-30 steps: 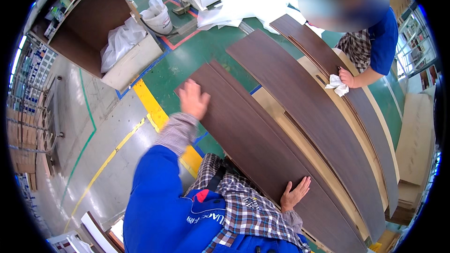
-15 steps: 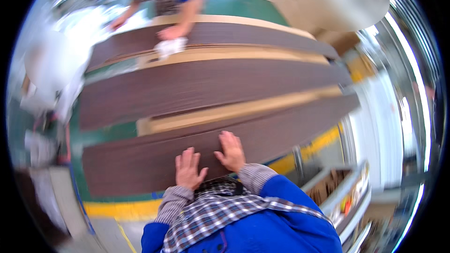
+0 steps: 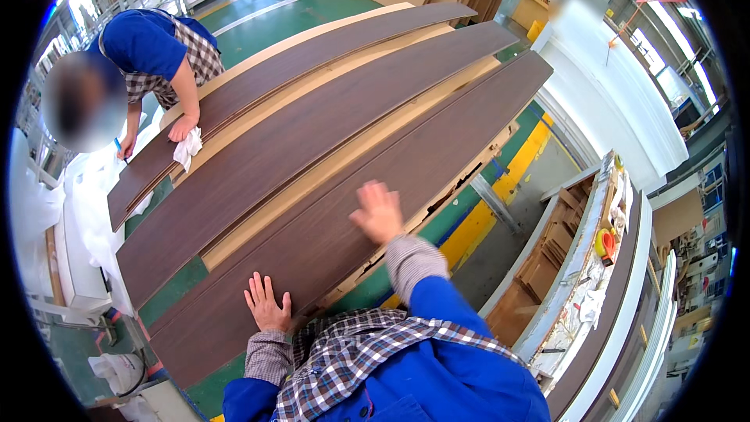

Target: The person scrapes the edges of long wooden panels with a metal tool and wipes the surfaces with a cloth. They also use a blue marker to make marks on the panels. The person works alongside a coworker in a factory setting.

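Note:
Closest to me lies a long dark brown wood-grain panel [image 3: 328,242]. My left hand [image 3: 267,305] rests on its left part, palm down, fingers spread. Farther along the same panel, my right hand [image 3: 380,212] is slightly blurred, fingers stretched out with nothing in them; whether it touches the surface I cannot tell. Two more dark brown panels, a middle one [image 3: 312,148] and a far one [image 3: 328,51], lie roughly parallel beyond it. Pale wooden boards [image 3: 266,223] show between them.
Across the panels a co-worker [image 3: 160,55] bends over the far one, with a white cloth [image 3: 187,148] under one hand and a thin blue tool in the other. To my right stands a cart [image 3: 539,266] with wood scraps and a tape roll [image 3: 605,244]. White sheets [image 3: 617,101] are stacked beyond.
My view has turned, so the panels now slant up to the right. My hands have moved apart: the left is nearer the panel's left end, the right farther along it.

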`<state>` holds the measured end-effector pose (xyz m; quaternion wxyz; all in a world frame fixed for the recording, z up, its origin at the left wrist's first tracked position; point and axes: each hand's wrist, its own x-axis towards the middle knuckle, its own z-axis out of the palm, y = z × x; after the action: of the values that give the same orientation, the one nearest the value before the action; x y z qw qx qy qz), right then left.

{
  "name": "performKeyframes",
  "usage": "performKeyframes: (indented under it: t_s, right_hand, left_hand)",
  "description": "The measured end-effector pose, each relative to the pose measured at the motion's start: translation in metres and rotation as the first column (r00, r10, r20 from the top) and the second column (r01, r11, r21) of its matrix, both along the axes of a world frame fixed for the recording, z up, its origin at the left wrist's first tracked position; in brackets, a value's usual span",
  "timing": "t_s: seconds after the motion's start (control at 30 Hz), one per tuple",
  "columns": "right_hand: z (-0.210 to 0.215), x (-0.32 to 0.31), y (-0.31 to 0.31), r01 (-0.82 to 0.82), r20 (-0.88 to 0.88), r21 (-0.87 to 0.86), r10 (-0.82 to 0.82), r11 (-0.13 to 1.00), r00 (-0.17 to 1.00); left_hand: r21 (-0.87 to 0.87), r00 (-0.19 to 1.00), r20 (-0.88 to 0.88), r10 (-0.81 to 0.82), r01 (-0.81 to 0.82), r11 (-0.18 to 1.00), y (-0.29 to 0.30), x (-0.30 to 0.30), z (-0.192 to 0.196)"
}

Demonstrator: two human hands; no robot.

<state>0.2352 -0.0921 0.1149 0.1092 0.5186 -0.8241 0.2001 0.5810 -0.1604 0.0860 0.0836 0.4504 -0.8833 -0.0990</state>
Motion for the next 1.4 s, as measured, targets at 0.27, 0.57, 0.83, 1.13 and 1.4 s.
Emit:
performKeyframes:
  t_s: [0.27, 0.57, 0.83, 1.13, 1.4]
  right_hand:
    - [-0.062, -0.144, 0.311, 0.762, 0.035, 0.611, -0.969, 0.216, 0.247]
    - [-0.139, 0.115, 0.479, 0.157, 0.550, 0.827, -0.834, 0.540, -0.028]
    - [-0.134, 0.092, 0.512, 0.124, 0.761, 0.623, -0.635, 0.772, 0.130]
    - [-0.013, -0.036, 0.620, 0.986, 0.713, -0.142, -0.700, -0.085, 0.043]
    - [-0.051, -0.047, 0.718, 0.963, 0.110, 0.269, -0.994, 0.006, -0.025]
  left_hand:
    - [-0.158, 0.996, 0.021, -0.087, 0.089, 0.983, 0.019, -0.017, 0.014]
    - [-0.642, 0.965, -0.117, 0.235, -0.254, 0.723, -0.003, -0.012, -0.083]
    - [-0.341, 0.862, 0.238, 0.446, -0.356, 0.870, 0.051, -0.198, -0.025]
    - [0.438, 0.738, -0.007, -0.674, 0.608, 0.662, 0.158, -0.407, -0.048]
    - [0.845, 0.438, -0.055, -0.897, 0.499, 0.192, 0.270, -0.435, -0.090]
